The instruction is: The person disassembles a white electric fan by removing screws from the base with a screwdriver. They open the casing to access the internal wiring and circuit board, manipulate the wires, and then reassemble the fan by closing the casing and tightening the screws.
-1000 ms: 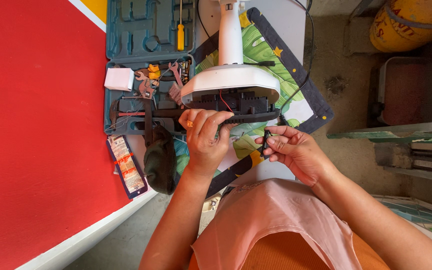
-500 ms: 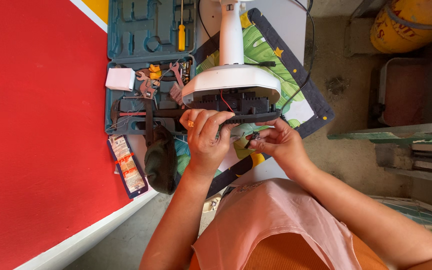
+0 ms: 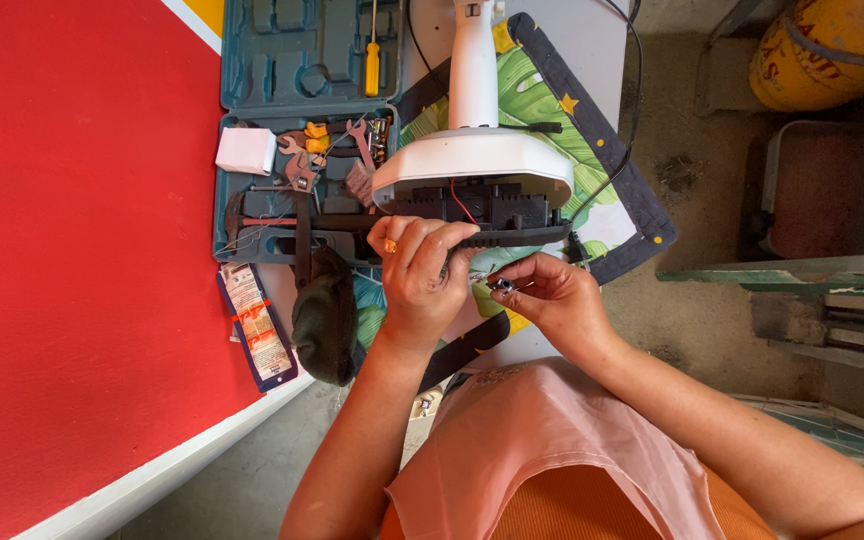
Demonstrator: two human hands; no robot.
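Note:
A white fan base (image 3: 472, 160) with its black underside panel (image 3: 482, 205) opened lies on a leaf-patterned cloth (image 3: 562, 110). A red wire runs inside the panel. My left hand (image 3: 422, 270), wearing a ring, is closed around the lower edge of the black panel. My right hand (image 3: 552, 300) sits just right of it, fingertips pinching a small metallic part (image 3: 500, 287) close to my left fingers.
An open teal tool case (image 3: 297, 70) at the left holds a yellow screwdriver (image 3: 373, 62), wrenches (image 3: 302, 160), a white box (image 3: 245, 150) and a hammer. A dark cloth (image 3: 324, 315) and a flat packet (image 3: 255, 325) lie below it. Red surface at left; yellow barrel (image 3: 832, 45) at upper right.
My right hand has moved left and down toward my left hand, bringing the small part close to it. The left hand has kept its hold on the panel.

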